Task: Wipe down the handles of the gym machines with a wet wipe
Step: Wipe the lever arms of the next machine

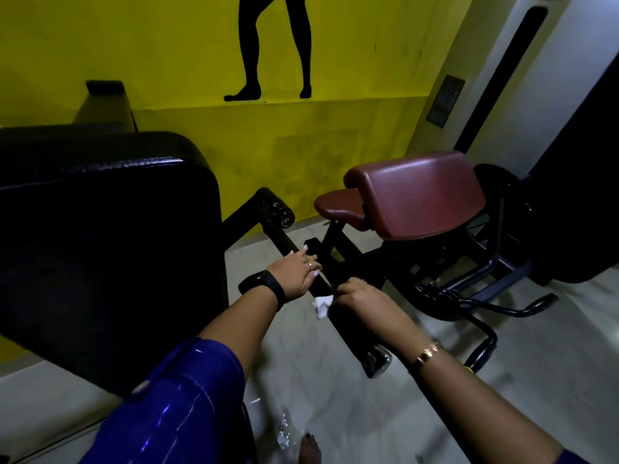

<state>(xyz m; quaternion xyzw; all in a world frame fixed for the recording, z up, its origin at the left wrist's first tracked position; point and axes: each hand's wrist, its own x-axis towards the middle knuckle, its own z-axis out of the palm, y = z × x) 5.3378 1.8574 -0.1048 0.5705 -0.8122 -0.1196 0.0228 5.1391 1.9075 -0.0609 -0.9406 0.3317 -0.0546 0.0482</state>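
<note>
The right hand [356, 296] is curling round the smooth black tubular handle [350, 333], clamping a crumpled white wet wipe [323, 305] against it about midway along the bar, with a ragged corner of the wipe poking out beside the knuckles. The left hand [296, 274] is lying on the same bar just above with fingers straight, gripping nothing, near the edge of a glossy black padded cushion [100, 229].

We see a yellow wall [167, 45] with black painted legs [268, 45] on it. At the right, a dark panel [445, 100] is fixed to this wall. Near it stands a maroon seat [418, 192] on a black frame [445, 249]. The floor [335, 396] is pale grey. A big black pad [100, 229] fills the left side.
</note>
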